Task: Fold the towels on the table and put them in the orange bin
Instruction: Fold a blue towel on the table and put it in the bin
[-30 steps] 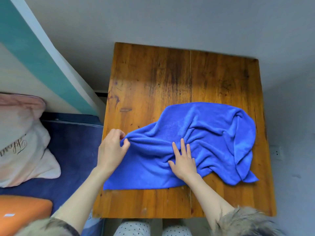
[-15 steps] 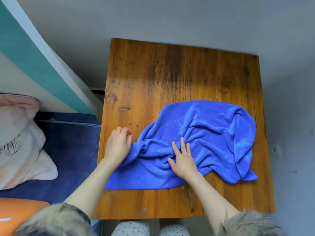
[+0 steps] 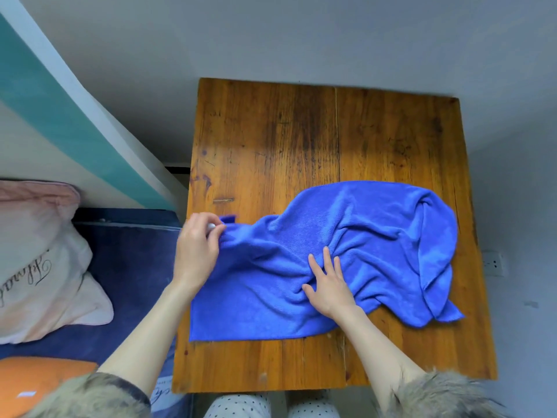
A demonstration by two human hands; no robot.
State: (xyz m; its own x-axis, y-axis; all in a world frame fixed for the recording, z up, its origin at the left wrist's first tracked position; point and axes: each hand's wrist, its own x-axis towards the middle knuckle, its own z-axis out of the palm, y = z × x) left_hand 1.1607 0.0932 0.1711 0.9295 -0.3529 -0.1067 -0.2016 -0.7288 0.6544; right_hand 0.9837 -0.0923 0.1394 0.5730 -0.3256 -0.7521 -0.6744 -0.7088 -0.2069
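Note:
A blue towel (image 3: 370,236) lies rumpled across the near half of the wooden table (image 3: 271,131). My left hand (image 3: 197,251) pinches the towel's left corner near the table's left edge, the cloth pulled taut toward it. My right hand (image 3: 328,285) presses flat on the towel's middle with straight, spread fingers. The towel's right side is bunched in folds, with one tip pointing toward the table's right edge. An orange bin (image 3: 33,384) shows partly at the bottom left, below table level.
A dark blue bed (image 3: 126,267) with a pale pink pillow (image 3: 39,267) sits left of the table. A white and teal wall panel (image 3: 60,110) runs along the left. A wall socket (image 3: 492,262) is on the right. The table's far half is bare wood.
My left hand has drawn the towel's corner out to the left and up, spreading the left part flatter. My right hand stayed pressed on the middle.

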